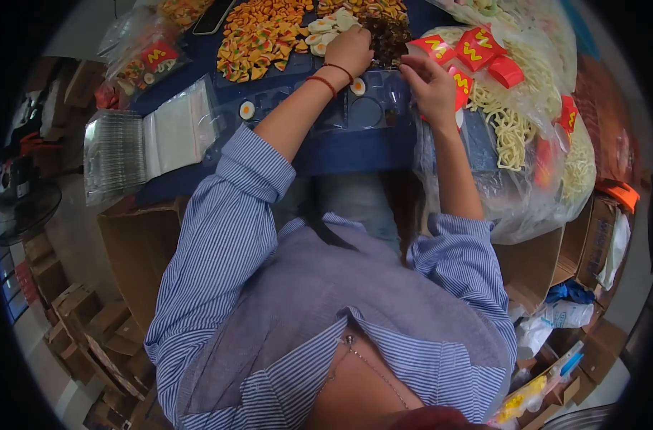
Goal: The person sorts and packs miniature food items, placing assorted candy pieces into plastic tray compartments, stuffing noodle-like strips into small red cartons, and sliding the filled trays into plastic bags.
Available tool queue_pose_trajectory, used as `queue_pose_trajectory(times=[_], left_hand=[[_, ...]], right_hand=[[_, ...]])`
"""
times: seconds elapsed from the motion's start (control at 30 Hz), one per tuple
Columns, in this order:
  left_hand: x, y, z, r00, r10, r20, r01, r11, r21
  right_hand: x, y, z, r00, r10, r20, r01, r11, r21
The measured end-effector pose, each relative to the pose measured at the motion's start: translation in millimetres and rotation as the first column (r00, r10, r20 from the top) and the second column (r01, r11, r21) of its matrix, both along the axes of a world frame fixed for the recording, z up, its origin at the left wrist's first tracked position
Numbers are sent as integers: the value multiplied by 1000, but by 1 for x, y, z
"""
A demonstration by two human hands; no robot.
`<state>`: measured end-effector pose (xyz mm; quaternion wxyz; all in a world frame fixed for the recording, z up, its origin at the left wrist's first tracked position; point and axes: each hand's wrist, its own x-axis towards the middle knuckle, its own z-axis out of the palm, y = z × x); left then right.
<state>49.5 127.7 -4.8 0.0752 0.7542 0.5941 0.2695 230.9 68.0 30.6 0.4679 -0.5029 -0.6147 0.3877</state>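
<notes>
My left hand (349,51) reaches over the table, fingers closed down between the white fried-egg pieces (325,34) and a pile of dark brown pieces (388,39). Whatever is in its fingertips is hidden. My right hand (434,89) is beside the red fry boxes with a yellow mark (477,49), thumb and fingers bent together; I cannot make out anything held. Below the hands lies a clear plastic tray (392,100) with round hollows. One small egg piece (357,87) sits in it, and another egg piece (247,110) lies further left.
Orange and multicoloured small pieces (258,43) are heaped at the back. Stacked clear trays (115,147) and flat plastic bags (179,129) lie at left, near a filled bag (151,61). Pale strands (511,140) spill from a large plastic bag at right. A phone (213,16) rests behind.
</notes>
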Motion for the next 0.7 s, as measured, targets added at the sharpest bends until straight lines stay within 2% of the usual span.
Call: queue_pose_trajectory(times=[0.1, 0.17, 0.2, 0.3, 0.37, 0.43, 0.47, 0.5, 0.57, 0.7], left_hand=[[-5, 12, -1, 996, -49, -79, 47, 998, -29], [-14, 15, 1, 996, -62, 61, 70, 989, -132], [-14, 15, -2, 996, -65, 59, 73, 989, -131], [-10, 11, -7, 997, -71, 28, 72, 997, -26], [-8, 12, -7, 992, -88, -94, 92, 995, 39], [-12, 11, -1, 990, -125, -63, 130, 987, 90], [-14, 10, 1, 986, -164, -34, 167, 976, 141], [-15, 7, 1, 985, -168, -36, 171, 975, 141], [-17, -1, 0, 973, -160, -164, 173, 983, 68], [-18, 5, -8, 981, -156, -118, 162, 986, 43]], right_hand=[[3, -12, 10, 1000, -12, 28, 10, 998, 65], [7, -12, 5, 999, -20, -29, 21, 999, 42], [7, -13, 6, 996, -25, -82, 26, 1000, 11], [0, -16, 10, 995, -6, -99, 9, 1000, 27], [-4, -17, 13, 989, 6, -145, -1, 999, 38], [-4, -19, 17, 981, 13, -195, -4, 999, 47], [-1, -20, 19, 967, 11, -254, -13, 1000, -8], [1, -21, 21, 950, 4, -312, -25, 998, -64], [0, -20, 17, 935, -9, -355, -23, 996, -85], [-3, -23, 17, 906, -18, -424, -33, 993, -114]])
